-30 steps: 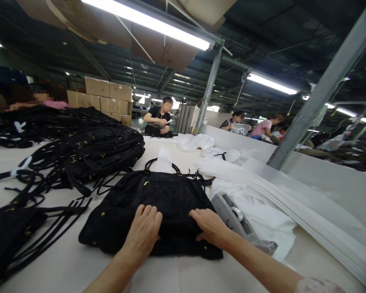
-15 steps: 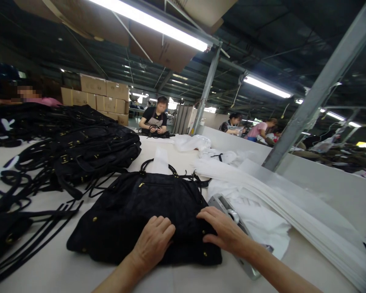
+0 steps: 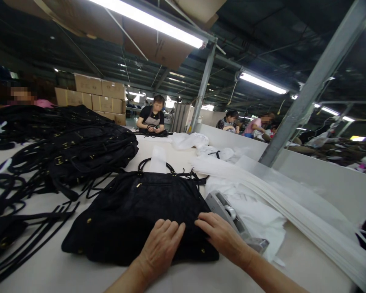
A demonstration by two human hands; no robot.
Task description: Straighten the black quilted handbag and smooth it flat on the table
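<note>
A black handbag (image 3: 134, 211) with gold studs and a zip lies flat on the white table (image 3: 49, 268), its handles pointing away from me. My left hand (image 3: 161, 248) rests palm down on the bag's near right part, fingers together. Just to its right, my right hand (image 3: 221, 238) presses flat on the bag's near right corner. Neither hand grips anything. A grey tape dispenser (image 3: 228, 217) lies right beside the bag, just beyond my right hand.
A heap of black bags (image 3: 79, 150) and loose straps (image 3: 24, 228) fills the left side. White wrapping sheets (image 3: 286, 219) are stacked on the right along a low white wall (image 3: 323, 183). Several people work at the far end. A metal post (image 3: 308, 89) rises at right.
Both hands have slid rightward across the bag's near edge and come closer together. The view has shifted slightly, so the bag sits further left.
</note>
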